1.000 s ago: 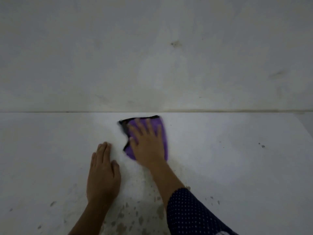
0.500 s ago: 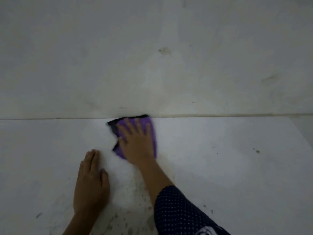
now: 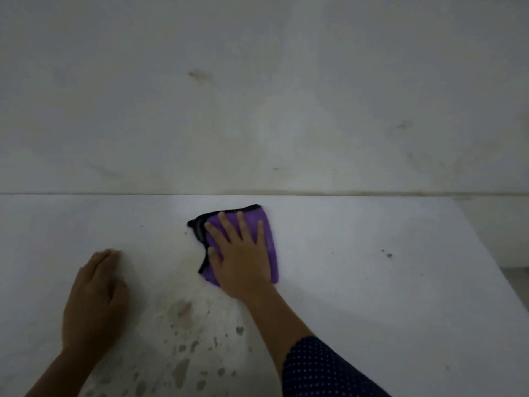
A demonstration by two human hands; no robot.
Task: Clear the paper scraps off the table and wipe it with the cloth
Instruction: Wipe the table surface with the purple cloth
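Observation:
A purple cloth (image 3: 269, 233) with a black edge lies on the white table (image 3: 372, 296), a little in front of the table's back edge. My right hand (image 3: 243, 259) presses flat on the cloth with the fingers spread, covering most of it. My left hand (image 3: 94, 299) rests palm down on the bare table to the left, apart from the cloth, holding nothing. No paper scraps are in view.
A pale wall (image 3: 257, 96) rises straight from the table's back edge. Grey-brown blotches (image 3: 180, 368) mark the table near me, between my arms. Small dark specks (image 3: 389, 255) lie to the right. The table's right edge (image 3: 486, 253) runs diagonally, with floor beyond.
My right hand slid the cloth up to the wall, then to the right and slightly back toward me. The gap between my hands has widened; the left hand has barely shifted.

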